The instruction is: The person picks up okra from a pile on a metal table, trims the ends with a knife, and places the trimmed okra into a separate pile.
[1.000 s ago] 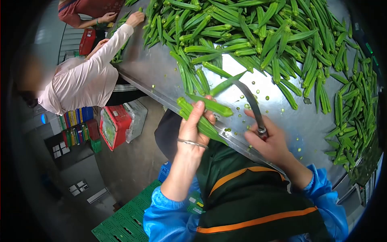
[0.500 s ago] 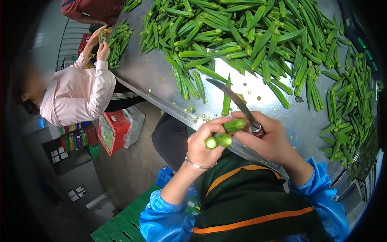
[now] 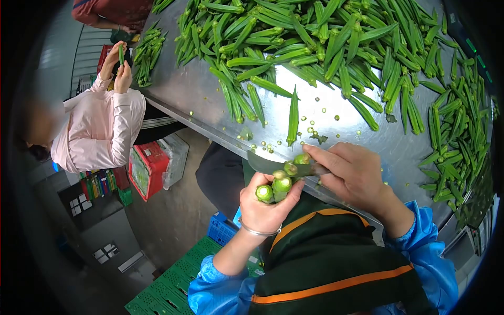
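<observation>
Wrapped around a few okra pods (image 3: 282,185), my left hand (image 3: 261,211) is in front of the metal table's edge, stem ends pointing up. Pale, freshly cut faces show on two of the pods. My right hand (image 3: 353,176) is closed on a curved knife (image 3: 265,164), its handle mostly hidden by the fingers. The blade lies across the stem end of a pod in the left hand, with the right thumb close by. One single okra pod (image 3: 293,116) lies apart on the table just beyond the hands, near small cut stem bits (image 3: 311,129).
A large okra heap (image 3: 315,42) covers the far side of the metal table (image 3: 173,92), and another pile (image 3: 457,136) lies at right. At left a person in a pink top (image 3: 97,126) holds an okra pod. Red crate (image 3: 149,168) and green crates (image 3: 168,289) stand on the floor.
The knife has swung down and left from above the table onto the okra stem ends. My left hand has turned slightly, and its thumb now lies on the right side of the pods.
</observation>
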`<state>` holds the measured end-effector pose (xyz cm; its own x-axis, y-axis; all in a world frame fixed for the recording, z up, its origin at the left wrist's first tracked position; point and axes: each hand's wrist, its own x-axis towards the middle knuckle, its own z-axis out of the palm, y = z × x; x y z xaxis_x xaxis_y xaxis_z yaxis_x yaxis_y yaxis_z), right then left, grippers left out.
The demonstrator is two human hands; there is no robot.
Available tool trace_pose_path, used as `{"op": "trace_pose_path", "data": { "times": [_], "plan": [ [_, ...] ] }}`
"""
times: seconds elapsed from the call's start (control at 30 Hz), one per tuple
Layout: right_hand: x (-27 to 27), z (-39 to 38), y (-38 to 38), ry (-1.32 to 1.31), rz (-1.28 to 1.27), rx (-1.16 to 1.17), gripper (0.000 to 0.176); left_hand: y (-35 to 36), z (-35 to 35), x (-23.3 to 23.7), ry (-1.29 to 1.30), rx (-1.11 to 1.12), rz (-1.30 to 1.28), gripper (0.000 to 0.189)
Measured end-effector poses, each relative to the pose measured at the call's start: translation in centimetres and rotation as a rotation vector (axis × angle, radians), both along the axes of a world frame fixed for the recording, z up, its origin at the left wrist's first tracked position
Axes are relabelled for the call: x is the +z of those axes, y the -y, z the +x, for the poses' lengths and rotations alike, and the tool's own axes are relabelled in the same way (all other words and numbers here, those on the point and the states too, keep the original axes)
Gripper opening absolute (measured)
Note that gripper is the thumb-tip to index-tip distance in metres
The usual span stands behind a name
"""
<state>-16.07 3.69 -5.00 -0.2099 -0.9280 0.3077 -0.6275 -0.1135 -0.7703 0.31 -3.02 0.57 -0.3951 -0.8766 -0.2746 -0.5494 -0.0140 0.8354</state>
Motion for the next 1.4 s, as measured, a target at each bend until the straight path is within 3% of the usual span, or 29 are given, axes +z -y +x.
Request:
{"op": "trace_pose_path", "data": {
  "times": [0.07, 0.13, 0.2, 0.23, 0.27, 0.3, 0.33, 0.47, 0.57, 0.6, 0.73, 0.8, 0.83, 0.87, 0.9, 1.13, 1.23, 1.3, 1.4],
  "plan": [
    [-1.7, 0.0, -1.5, -0.029, 0.119, -0.033, 0.038, 0.2, 1.0, -0.3, -0.085, -0.072, 0.011, 0.026],
    [-3.3, -0.3, -3.0, -0.065, 0.223, -0.065, 0.036, 1.0, 3.0, -1.1, -0.392, 0.022, 0.293, 0.036],
    [-4.2, 0.4, -5.4, 0.317, 0.305, -0.121, 0.027, 3.2, 3.8, -1.5, -0.129, -0.024, 0.133, 0.046],
    [-4.2, 0.7, -6.3, 0.328, 0.318, -0.116, 0.027, 4.2, 3.5, -2.2, -0.053, -0.09, -0.007, 0.05],
    [-4.3, 0.7, -6.7, 0.505, 0.43, -0.135, 0.022, 5.7, 2.9, -3.3, 0.016, -0.164, -0.159, 0.054],
    [-4.4, 0.5, -6.6, 0.679, 0.535, -0.158, 0.019, 7.8, 2.7, -4.4, 0.179, -0.489, -0.451, 0.058],
    [-4.5, 0.4, -6.4, 0.678, 0.53, -0.164, 0.019, 9.4, 1.7, -5.7, 0.237, -0.739, -0.705, 0.056],
    [-4.0, -0.3, -5.6, 0.847, 0.61, -0.253, 0.017, 13.1, -1.9, -11.6, 0.154, -1.382, -0.892, 0.031],
    [-3.6, -0.9, -5.6, 0.939, 0.6, -0.303, 0.018, 14.1, -2.6, -14.0, 0.08, -1.451, -0.874, 0.035],
    [-3.5, -1.0, -5.7, 1.007, 0.597, -0.323, 0.019, 14.0, -2.7, -13.8, 0.072, -1.457, -0.871, 0.035],
    [-2.7, -1.2, -5.9, 0.96, 0.542, -0.297, 0.023, 9.5, -1.4, -9.8, -0.092, -0.76, -0.488, 0.038],
    [-2.3, -0.8, -4.5, 0.519, 0.205, -0.179, 0.032, 5.4, -1.2, -5.8, 0.013, -0.343, -0.097, 0.039],
    [-1.8, -0.8, -3.8, 0.525, 0.195, -0.18, 0.032, 4.2, -1.0, -4.6, -0.026, -0.295, -0.069, 0.039],
    [-1.1, -0.9, -3.1, 0.37, 0.163, -0.138, 0.036, 3.3, -0.7, -3.9, -0.066, -0.247, -0.039, 0.039],
    [-0.5, -0.9, -2.5, 0.212, 0.134, -0.095, 0.041, 2.9, -0.2, -3.5, -0.041, -0.24, -0.034, 0.038],
    [1.4, -1.5, -0.8, 0.005, 0.036, 0.013, 0.041, 1.5, 0.0, -0.5, -0.052, -0.203, -0.019, 0.033],
    [1.4, -1.8, -0.8, -0.024, 0.039, 0.017, 0.041, 1.8, 0.1, -0.2, -0.01, -0.295, -0.157, 0.034],
    [0.9, -2.2, -1.0, -0.119, 0.025, 0.05, 0.044, 2.9, 0.2, 0.0, -0.074, -0.53, -0.448, 0.037],
    [-1.7, -2.3, -1.8, -0.059, 0.16, 0.038, 0.042, 3.7, 1.6, -0.9, -0.043, -0.619, -0.502, 0.038]
  ]
}}
